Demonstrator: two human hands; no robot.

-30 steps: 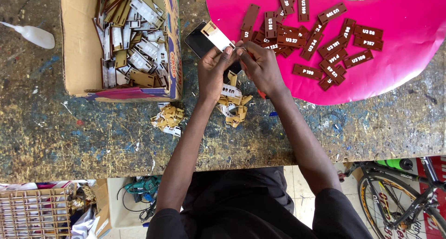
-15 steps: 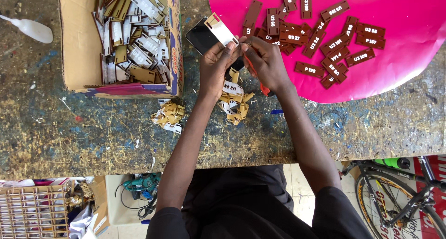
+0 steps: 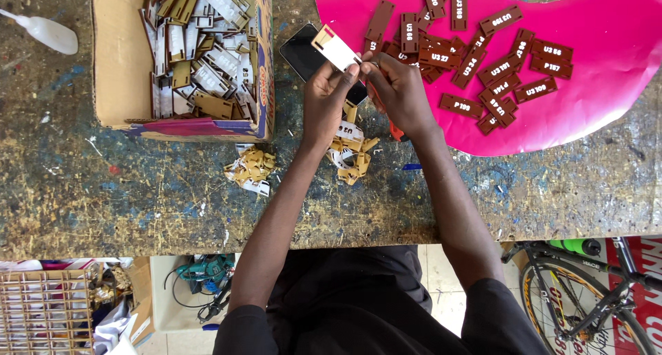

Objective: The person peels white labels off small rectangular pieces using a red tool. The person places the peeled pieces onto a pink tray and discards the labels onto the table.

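Left hand (image 3: 329, 96) pinches a pale rectangular tag (image 3: 335, 48) while the right hand (image 3: 400, 93), fingers curled, picks at its edge.

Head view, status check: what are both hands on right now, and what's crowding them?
Left hand and right hand both pinch a small white-faced tag. Dark phone lies under it. Peeled scraps below the hands, cardboard box to the left.

An open brown cardboard box (image 3: 181, 113), filled with white and tan flat tags, is set at the upper left. Brown rectangular label plates (image 3: 483, 65) are scattered on a pink sheet (image 3: 607, 100). A dark-screened phone (image 3: 307, 51) is laid between them.
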